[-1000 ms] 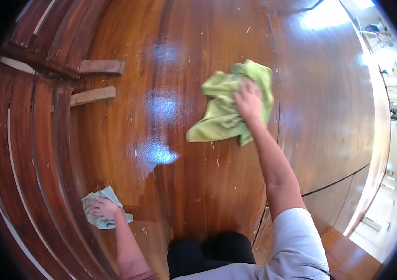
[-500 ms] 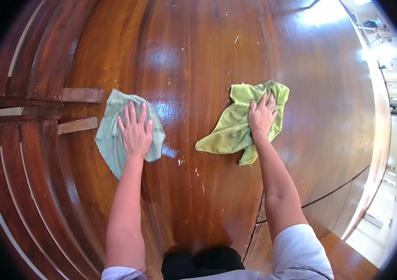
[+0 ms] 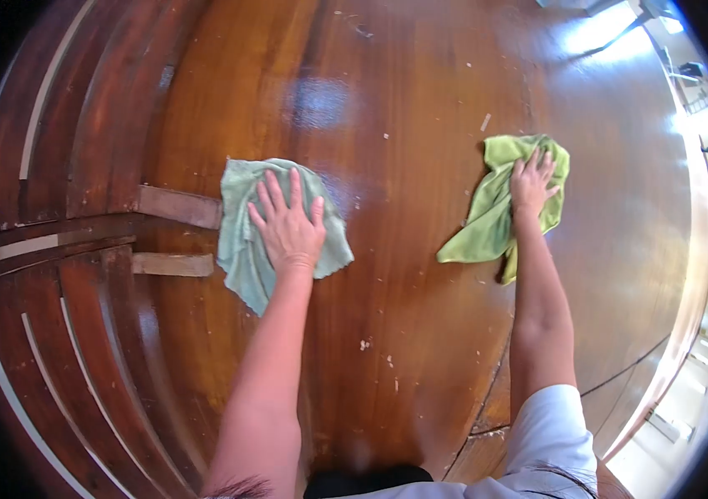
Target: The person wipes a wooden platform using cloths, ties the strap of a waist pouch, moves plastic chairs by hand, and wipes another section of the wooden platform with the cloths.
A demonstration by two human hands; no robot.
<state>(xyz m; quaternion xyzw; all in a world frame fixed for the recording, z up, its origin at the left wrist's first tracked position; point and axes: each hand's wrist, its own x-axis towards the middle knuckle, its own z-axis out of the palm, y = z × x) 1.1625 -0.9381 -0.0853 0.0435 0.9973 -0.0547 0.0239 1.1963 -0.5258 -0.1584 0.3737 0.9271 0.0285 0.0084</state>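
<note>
My left hand (image 3: 289,230) lies flat, fingers spread, on a pale blue-green cloth (image 3: 241,200). This cloth is spread out on a glossy brown wooden surface (image 3: 404,216), close to two wooden blocks at the left. Farther right, my right hand (image 3: 534,185) presses on a yellow-green cloth (image 3: 478,229), with its fingers stretched out and slightly apart. That cloth is bunched, and one corner trails toward the left. Both arms reach forward, and the cloths lie apart from each other.
Dark slatted woodwork (image 3: 38,333) runs along the left, with an upper wooden block (image 3: 177,206) and a lower wooden block (image 3: 172,264) jutting from it. Small pale scraps (image 3: 365,344) dot the surface. Seams cross the wood at lower right; a bright room shows beyond the right edge.
Both hands have slid forward over the wood with their cloths. The view has shifted too, so the slats and blocks now appear farther right and lower.
</note>
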